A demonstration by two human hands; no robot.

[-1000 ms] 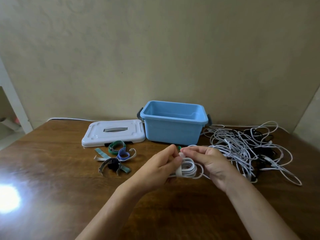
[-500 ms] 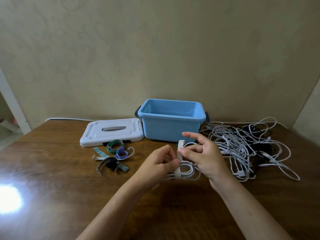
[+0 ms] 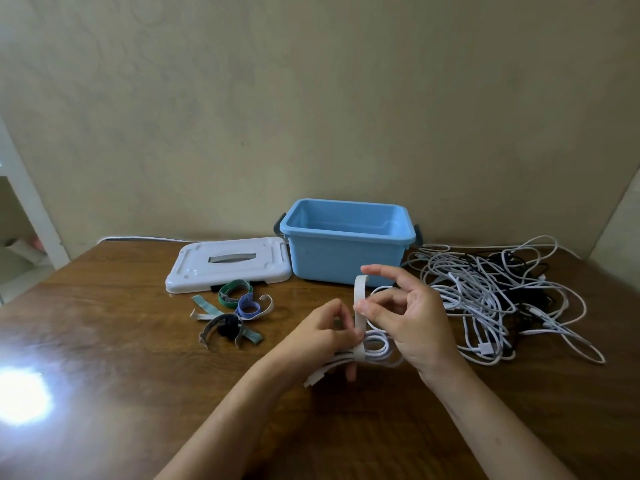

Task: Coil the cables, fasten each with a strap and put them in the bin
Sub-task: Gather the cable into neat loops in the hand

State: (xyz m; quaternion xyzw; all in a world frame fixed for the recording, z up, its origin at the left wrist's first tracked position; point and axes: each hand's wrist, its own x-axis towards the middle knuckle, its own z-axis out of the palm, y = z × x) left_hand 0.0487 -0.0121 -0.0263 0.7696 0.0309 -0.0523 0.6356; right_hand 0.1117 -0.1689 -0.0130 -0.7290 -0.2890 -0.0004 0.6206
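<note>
A coiled white cable (image 3: 375, 346) sits just above the wooden table (image 3: 121, 341) at the centre. My left hand (image 3: 320, 332) grips the coil from the left. A grey-white strap (image 3: 359, 306) loops round the coil and stands up from it. My right hand (image 3: 407, 311) pinches the strap between thumb and a finger, with the forefinger stretched out above. The open blue bin (image 3: 346, 244) stands behind the hands and looks empty.
A tangle of white and black cables (image 3: 502, 299) lies to the right of the bin. The bin's white lid (image 3: 227, 265) lies flat to its left. Several loose straps (image 3: 232, 313), green, blue and grey, lie in front of the lid. A glare spot shines at the left.
My right hand has pulled the strap's free end up from the coil and its forefinger has stretched out. The left hand keeps its grip on the coil.
</note>
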